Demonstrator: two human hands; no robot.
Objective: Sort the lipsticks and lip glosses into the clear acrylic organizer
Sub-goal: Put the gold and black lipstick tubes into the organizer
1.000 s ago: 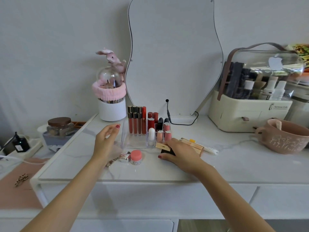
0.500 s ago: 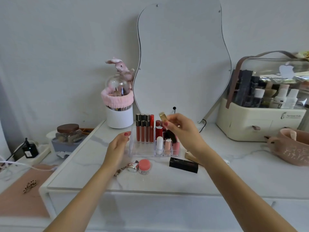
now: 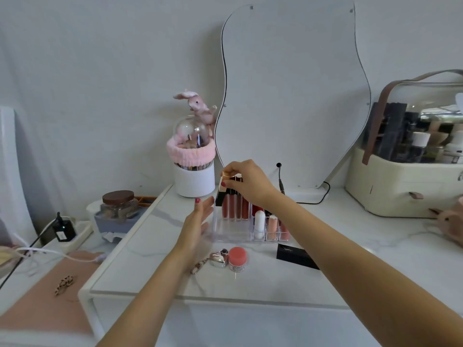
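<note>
The clear acrylic organizer [image 3: 226,232] stands in the middle of the white marble vanity top. Several red lip glosses [image 3: 234,207] fill its back left, and a white tube [image 3: 259,224] and pink lipsticks [image 3: 272,227] sit at its front right. My right hand [image 3: 248,182] pinches a black and gold lipstick [image 3: 221,194] by its top, hanging upright above the organizer's back left corner. My left hand [image 3: 198,222] rests flat against the organizer's left wall, fingers apart. A black lipstick box [image 3: 294,255] lies in front of the organizer, partly behind my right forearm.
A pink-lidded jar [image 3: 237,259] and a silver heart charm [image 3: 220,257] lie near the front. A white brush holder with a pink band [image 3: 194,176] stands behind left, a wavy mirror [image 3: 293,96] behind, a cream cosmetics case [image 3: 406,181] at right, a cable [image 3: 281,181] by the mirror.
My right hand left the tabletop with the black and gold lipstick, lifted it, and carried it left over the organizer's back left corner. My left hand stayed against the organizer's left side.
</note>
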